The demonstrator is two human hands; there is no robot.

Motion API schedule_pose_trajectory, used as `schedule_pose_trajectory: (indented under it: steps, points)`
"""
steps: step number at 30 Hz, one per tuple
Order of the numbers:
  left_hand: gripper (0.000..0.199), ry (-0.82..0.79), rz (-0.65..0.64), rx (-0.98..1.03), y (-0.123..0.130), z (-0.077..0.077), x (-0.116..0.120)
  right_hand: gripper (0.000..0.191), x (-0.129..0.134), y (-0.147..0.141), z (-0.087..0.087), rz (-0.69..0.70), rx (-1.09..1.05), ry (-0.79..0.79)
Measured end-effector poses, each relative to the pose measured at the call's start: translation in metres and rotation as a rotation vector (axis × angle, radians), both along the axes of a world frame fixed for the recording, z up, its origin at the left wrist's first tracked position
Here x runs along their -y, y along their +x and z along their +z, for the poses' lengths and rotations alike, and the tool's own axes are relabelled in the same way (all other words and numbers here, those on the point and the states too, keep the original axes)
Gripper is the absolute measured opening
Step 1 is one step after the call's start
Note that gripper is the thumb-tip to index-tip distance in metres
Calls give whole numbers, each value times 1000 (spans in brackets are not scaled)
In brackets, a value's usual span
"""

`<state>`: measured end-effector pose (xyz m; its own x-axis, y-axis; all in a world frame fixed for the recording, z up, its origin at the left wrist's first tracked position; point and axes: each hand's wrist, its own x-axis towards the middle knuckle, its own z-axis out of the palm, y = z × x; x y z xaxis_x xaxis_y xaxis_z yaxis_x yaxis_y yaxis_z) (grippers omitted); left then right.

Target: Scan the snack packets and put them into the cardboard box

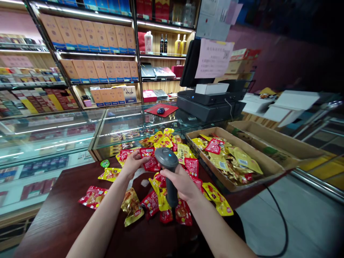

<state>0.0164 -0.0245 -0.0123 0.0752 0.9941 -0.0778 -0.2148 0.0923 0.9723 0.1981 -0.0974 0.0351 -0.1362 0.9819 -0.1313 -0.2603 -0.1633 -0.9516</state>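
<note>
My right hand [178, 182] grips a dark grey handheld barcode scanner [168, 172], its head up and its handle pointing down. My left hand [131, 164] is close beside the scanner head, its fingers on a red snack packet [151, 164]. Many red, yellow and gold snack packets lie scattered on the dark wooden counter [56, 222] beneath both hands, including a gold packet [131, 207] and a yellow packet [217, 199]. To the right, a shallow cardboard tray [212, 175] holds several more packets.
Behind the counter stand glass display cases [51, 134], with a mouse on a red mat [161, 111] on top. A point-of-sale terminal [209, 102] is at the back right. A second cardboard box [271, 141] adjoins the tray. Stocked shelves [91, 36] fill the back wall.
</note>
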Motion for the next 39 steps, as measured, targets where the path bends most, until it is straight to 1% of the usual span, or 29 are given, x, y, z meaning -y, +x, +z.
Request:
schedule_pose_trajectory:
  steps: [4, 6, 9, 12, 19, 26, 30, 36, 39]
  points:
    - [45, 77, 71, -34, -3, -3, -4, 28, 12, -8, 7, 204, -140, -95]
    - [43, 105, 113, -47, -3, -4, -6, 30, 18, -12, 8, 242, -143, -107]
    - [41, 138, 140, -48, -3, -5, -7, 32, 24, -17, 8, 243, -123, -140]
    - [44, 141, 137, -47, -5, -8, -9, 31, 28, -19, 10, 242, -78, -155]
    - [50, 152, 122, -37, -7, -16, -13, 30, 29, -17, 8, 213, -39, -71]
    - [49, 163, 128, -52, -7, -14, -12, 27, 30, -15, 7, 202, -11, -60]
    - [49, 163, 130, -58, -7, -14, -12, 24, 30, -15, 6, 223, 25, -57]
    - [43, 167, 120, -77, -5, -7, -8, 25, 27, -14, 5, 212, 52, -52]
    - [41, 160, 113, -75, -4, -4, -6, 24, 26, -13, 5, 229, 67, -47]
